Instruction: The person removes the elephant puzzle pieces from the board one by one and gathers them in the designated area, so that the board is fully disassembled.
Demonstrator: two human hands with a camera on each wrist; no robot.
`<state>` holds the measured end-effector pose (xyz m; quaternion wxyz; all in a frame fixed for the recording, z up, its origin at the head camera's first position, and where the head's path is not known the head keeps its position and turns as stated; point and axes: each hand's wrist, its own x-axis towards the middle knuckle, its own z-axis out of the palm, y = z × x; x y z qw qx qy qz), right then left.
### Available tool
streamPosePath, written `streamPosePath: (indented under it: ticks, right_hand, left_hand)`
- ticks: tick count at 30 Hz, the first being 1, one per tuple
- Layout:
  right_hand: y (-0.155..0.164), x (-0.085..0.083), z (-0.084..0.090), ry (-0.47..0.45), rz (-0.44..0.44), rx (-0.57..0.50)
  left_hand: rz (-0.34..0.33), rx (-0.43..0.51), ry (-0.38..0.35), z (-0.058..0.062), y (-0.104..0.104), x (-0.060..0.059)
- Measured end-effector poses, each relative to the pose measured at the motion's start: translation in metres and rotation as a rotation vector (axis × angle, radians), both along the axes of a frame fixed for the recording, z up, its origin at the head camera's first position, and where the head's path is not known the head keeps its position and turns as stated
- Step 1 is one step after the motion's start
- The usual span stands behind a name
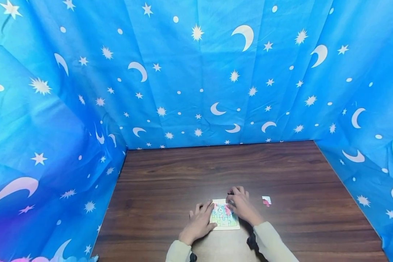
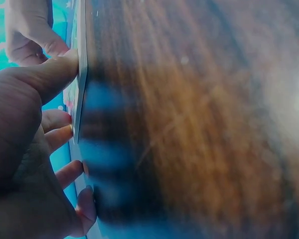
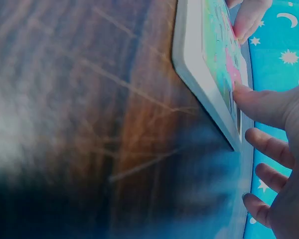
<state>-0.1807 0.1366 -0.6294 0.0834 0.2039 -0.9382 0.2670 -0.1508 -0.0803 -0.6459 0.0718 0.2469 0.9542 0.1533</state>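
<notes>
The jigsaw puzzle board (image 1: 225, 215) lies flat on the dark wooden worktop (image 1: 190, 174), close to its near edge, its white frame holding a pastel picture that looks almost filled in. Judging by this, the work is at the pressing-in stage: a pink piece in the upper part of the picture is being seated. The right hand (image 1: 240, 203) reaches over the board's far right corner, and the right wrist view shows one straight fingertip (image 3: 246, 94) touching the pink patch on the board's face while the other fingers (image 3: 269, 147) hang spread and loosely bent beyond the frame's edge, holding nothing. The left hand (image 1: 201, 220) steadies the board from its left side; in the left wrist view the thumb (image 2: 55, 74) presses against the frame's edge and the fingers (image 2: 60, 137) lie fairly straight beside and over the board, so neither hand grips anything. A loose puzzle piece (image 1: 266, 201), white and pink, lies on the worktop to the right of the board, apart from the right hand. The next move probably calls for pushing the touched piece flush, then reaching right for the loose piece and turning it to match whatever gap is left; I cannot tell which gap that is. Blue cloth with moons and stars (image 1: 196, 72) walls the worktop on three sides.
</notes>
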Motion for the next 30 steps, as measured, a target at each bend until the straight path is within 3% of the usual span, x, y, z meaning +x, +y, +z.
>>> streamPosePath:
  ticks: [14, 22, 30]
  right_hand:
    - [0.0041, -0.0005, 0.0006, -0.007, 0.005, -0.053]
    - [0.0026, 0.0041, -0.0038, 0.027, 0.027, -0.022]
    - [0.0041, 0.0026, -0.0046, 0.084, -0.008, -0.097]
  left_hand:
    - [0.020, -0.001, -0.008, 0.0019, 0.0017, -0.0017]
    - [-0.041, -0.050, 0.007, 0.0051, 0.0022, 0.0016]
    - [-0.051, -0.067, 0.014, 0.0059, 0.0016, 0.0015]
